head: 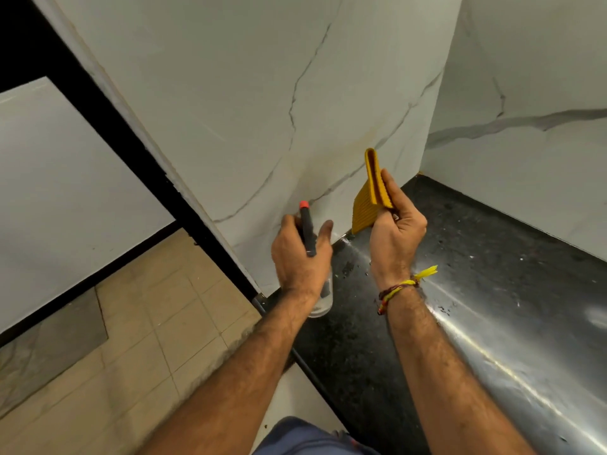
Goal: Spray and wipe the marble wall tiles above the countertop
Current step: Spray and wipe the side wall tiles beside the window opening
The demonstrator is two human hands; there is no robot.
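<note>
My left hand (297, 254) grips a clear spray bottle (320, 302) by its dark grey spray head, whose red nozzle (303, 205) points at the white marble wall tiles (262, 93). My right hand (395, 231) holds a folded yellow ribbed cloth (369, 195) upright, just off the wall, above the black countertop (361, 323). A faint yellowish stain (328, 152) marks the tile near the cloth. Grey veins run across the marble.
A second marble wall (525, 93) meets the first in a corner at the right. The glossy black counter carries water drops and bright glare. To the left, a black frame (108, 103) edges the wall, with beige floor tiles (147, 323) below.
</note>
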